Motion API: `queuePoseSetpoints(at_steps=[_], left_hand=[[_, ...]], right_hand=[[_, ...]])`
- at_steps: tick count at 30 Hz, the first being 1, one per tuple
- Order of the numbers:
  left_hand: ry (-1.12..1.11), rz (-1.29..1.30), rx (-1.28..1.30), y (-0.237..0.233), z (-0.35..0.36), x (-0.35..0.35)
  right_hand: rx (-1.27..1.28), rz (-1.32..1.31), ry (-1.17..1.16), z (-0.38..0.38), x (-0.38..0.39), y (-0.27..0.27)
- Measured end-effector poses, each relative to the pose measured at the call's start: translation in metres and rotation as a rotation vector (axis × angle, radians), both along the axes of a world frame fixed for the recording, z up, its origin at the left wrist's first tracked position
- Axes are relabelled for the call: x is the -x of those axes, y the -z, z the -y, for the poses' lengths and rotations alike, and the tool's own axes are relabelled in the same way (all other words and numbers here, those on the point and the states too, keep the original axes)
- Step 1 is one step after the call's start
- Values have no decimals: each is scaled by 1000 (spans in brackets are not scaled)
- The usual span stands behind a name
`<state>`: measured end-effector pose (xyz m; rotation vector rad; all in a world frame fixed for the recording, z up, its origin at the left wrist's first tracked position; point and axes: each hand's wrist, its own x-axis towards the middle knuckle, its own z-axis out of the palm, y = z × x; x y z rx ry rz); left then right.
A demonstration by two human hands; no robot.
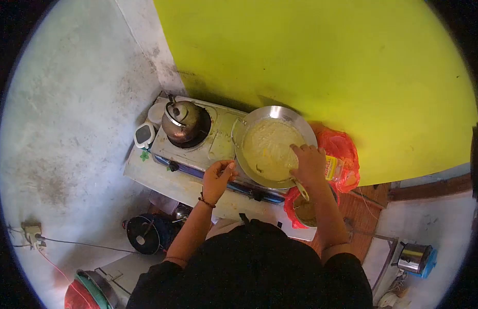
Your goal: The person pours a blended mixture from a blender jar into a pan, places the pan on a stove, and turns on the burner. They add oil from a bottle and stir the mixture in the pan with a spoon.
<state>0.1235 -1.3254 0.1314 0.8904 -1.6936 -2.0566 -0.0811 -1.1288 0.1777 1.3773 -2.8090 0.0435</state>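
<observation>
A wide metal wok (307,127) holds a pale, creamy mixture (272,147) with small bubbles. My right hand (310,164) is over the wok's right side, fingers apart, and nothing shows in it. Beneath it, a light utensil handle (302,191) leans out over the rim. My left hand (218,180) is just left of the wok's lower edge, its fingertips pinched together; what they hold, if anything, is too small to make out. The wok stands on the right side of a two-burner stove (221,147).
A kettle (182,126) sits on the left burner. Right of the wok are a red plastic bag (338,144) and a jar with a yellow label (331,168). A red-lined container (305,212) is below the wok. Walls rise behind and left.
</observation>
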Motion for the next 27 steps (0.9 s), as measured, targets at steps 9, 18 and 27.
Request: queuePoseSetpoints(at_steps=[9,18,27], left_hand=[[-24,0,-30,6,8,3],[8,16,1,11,14,10],[53,0,-18,15,8,22]], right_hand=[[-65,-113,142,40,38,-11],[-216,-163,364,26,84,3],[-213,-323,402,-40,77,15]])
